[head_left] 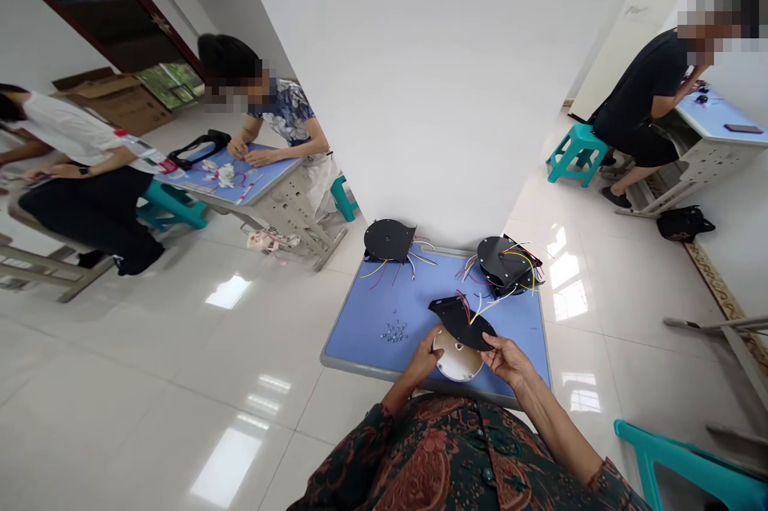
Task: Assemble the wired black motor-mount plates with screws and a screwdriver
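At the near edge of the desk my left hand is closed on the rim of a round, pale metal dish with a small hole near its middle. My right hand pinches the edge of a black rounded plate, tilted above the dish and partly covering it. Red, white and yellow wires rise from this plate. To the left, several small metal screws or nuts, too small to tell which, lie scattered on the blue desktop.
Black blower-like housings with loose wires stand at the desk's back left and, stacked, back right. A white pillar rises behind the desk. Other people sit at desks to the left and far right. A teal stool stands at right.
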Tool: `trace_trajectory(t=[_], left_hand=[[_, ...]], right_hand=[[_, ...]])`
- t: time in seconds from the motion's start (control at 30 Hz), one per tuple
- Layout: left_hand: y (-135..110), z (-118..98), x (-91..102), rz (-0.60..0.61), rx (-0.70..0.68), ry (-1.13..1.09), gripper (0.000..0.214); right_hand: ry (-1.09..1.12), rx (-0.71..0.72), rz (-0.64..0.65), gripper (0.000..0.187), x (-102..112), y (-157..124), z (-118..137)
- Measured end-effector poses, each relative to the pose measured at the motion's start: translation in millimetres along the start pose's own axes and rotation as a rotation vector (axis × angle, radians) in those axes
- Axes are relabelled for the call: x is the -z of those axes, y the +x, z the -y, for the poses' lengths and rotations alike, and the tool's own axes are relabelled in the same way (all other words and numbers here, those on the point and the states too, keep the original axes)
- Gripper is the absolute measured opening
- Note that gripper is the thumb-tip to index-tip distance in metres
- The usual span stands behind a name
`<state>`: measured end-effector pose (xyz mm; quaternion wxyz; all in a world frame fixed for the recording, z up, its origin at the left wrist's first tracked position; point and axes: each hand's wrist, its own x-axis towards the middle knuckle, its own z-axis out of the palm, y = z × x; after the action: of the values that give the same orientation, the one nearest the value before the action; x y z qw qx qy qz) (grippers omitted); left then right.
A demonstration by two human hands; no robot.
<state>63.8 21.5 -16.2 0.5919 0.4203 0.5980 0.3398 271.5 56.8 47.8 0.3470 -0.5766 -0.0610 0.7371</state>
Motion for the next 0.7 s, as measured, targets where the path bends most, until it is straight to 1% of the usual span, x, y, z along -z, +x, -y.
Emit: trace_trajectory(t=[0.1,0.17,0.3,0.37,0.47,0.53,0.63,0.7], left_hand=[[-2.0,-0.6,3.9,0.033,-0.051,-0.081,0.079],[-4.3,-5.7,5.5,0.045,-0.049,-0.139,0.079],[-7.0,-26.0,10.8,0.005,0.039,-0.237,0.081],[-4.7,-38.7,15.7,-0.019,0.042,-0.29,0.083],[4.9,-55.6,25.1,-0.061,-0.01,-0.356,0.084],[14.3,-62.1,31.6,-0.1,-0.03,-0.347,0.082],[31.1,-63.5,38.8,-0.168,-0.004,-0.314,0.078],[43.6,-60.9,41.0,-0.205,0.029,-0.341,0.078]], right_hand=[[0.021,0.034,0.042,0.015,-11.2,-2.1,20.4],[0.036,0.071,0.071,0.015,-20.9,-3.9,36.0],[0.057,0.141,0.127,0.015,-42.8,-10.6,66.9],[0.066,0.172,0.144,0.015,-54.3,-14.8,82.4],[0.08,0.221,0.157,0.017,-72.0,-21.2,107.7],[0.087,0.251,0.173,0.017,-83.6,-26.0,125.9],[0.126,0.317,0.21,0.015,-98.7,-35.7,152.4],[0.172,0.4,0.248,0.015,-105.1,-42.6,165.4]])
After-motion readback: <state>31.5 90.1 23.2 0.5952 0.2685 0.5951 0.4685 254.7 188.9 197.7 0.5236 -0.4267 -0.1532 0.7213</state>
